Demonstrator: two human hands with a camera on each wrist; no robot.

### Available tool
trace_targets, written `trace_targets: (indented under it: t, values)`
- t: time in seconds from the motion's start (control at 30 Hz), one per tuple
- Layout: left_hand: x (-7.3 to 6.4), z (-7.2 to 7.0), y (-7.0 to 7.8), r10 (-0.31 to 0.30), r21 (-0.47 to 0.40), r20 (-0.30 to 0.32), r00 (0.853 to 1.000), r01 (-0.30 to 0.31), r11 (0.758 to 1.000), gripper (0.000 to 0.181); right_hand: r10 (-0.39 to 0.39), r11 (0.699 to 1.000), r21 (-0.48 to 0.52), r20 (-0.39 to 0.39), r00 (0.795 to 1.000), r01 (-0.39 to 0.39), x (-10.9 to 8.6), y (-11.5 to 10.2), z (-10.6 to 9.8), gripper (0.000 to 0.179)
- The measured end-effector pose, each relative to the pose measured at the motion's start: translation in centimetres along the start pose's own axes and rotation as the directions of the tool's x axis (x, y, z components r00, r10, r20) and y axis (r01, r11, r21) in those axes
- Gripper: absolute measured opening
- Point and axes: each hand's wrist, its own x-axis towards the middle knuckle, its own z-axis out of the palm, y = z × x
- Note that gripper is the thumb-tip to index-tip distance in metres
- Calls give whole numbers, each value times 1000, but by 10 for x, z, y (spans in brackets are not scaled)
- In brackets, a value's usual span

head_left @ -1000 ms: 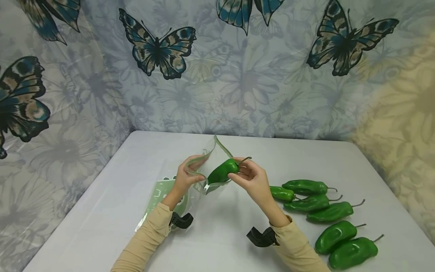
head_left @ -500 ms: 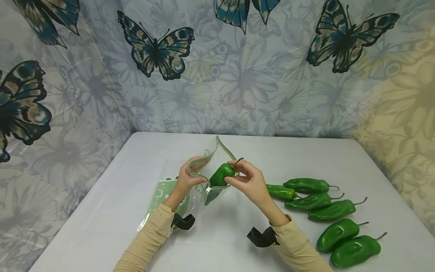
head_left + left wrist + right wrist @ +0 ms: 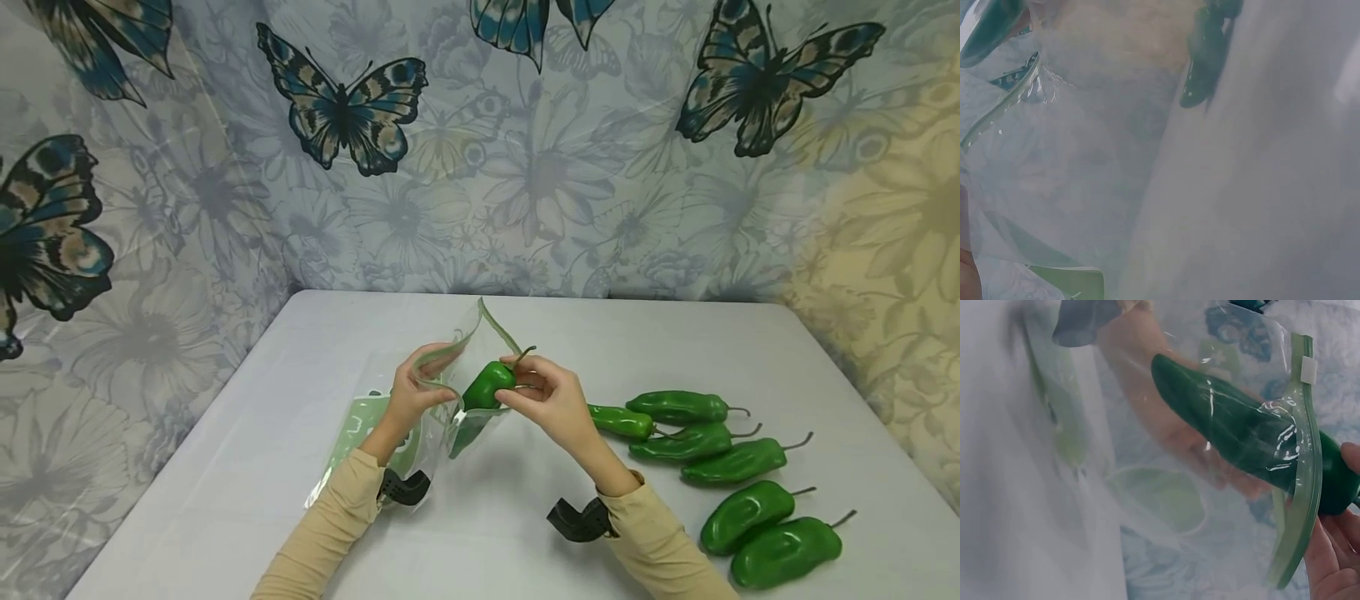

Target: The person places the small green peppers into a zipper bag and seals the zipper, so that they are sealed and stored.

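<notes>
A clear plastic zip bag (image 3: pixel 1222 362) with a green zip edge stands open above the middle of the table. On its left side my left hand (image 3: pixel 415 390) holds the bag's rim between thumb and fingers. My right hand (image 3: pixel 551 393) pinches a green pepper (image 3: pixel 489 385) near its stem end. The right wrist view shows most of this pepper (image 3: pixel 1229 425) inside the bag, its tip pointing down into it, while the stem end stays outside the green zip. In the left wrist view the bag's clear film covers much of the picture.
Several green peppers (image 3: pixel 735 462) lie on the white table (image 3: pixel 465 542) to the right, stems pointing right. Flat under the left forearm is clear packaging with a green print (image 3: pixel 358 421). A butterfly-patterned wall (image 3: pixel 540 167) stands behind the table.
The pepper has moved down and left, deeper into the bag, with my right hand following it. The left hand keeps its hold on the rim. Little differs over the last half second.
</notes>
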Motion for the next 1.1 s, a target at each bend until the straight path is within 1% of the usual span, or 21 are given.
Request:
trace_targets:
  t: [0.13, 0.3, 0.47, 0.67, 0.8, 0.93, 1.1]
  values:
    - [0, -1, 0, 24, -22, -10, 1000, -24, 999, 58, -8, 1000, -2, 5, 1000, 8, 0, -1, 1, 32]
    - [1, 0, 3, 44, -30, -16, 999, -44, 999, 56, -12, 1000, -10, 7, 1000, 12, 1, -2, 1, 30]
    - [3, 2, 7, 46, -29, -11, 999, -47, 998, 57, 1, 1000, -3, 17, 1000, -1, 1, -3, -1, 30]
    - [4, 5, 9, 43, -84, -21, 999, -44, 995, 54, 15, 1000, 8, 51, 999, -16, -1, -3, -2, 32]
    - [6, 7, 11, 54, -98, -28, 998, -56, 994, 53, 32, 999, 12, 63, 998, -33, -1, -2, -3, 33]
    - [6, 7, 12, 57, -108, -24, 998, -59, 992, 53, 37, 999, 11, 66, 997, -38, -1, -2, -3, 34]
    - [8, 8, 12, 59, -102, -13, 998, -60, 993, 53, 30, 999, 12, 60, 998, -31, 0, -2, -4, 34]
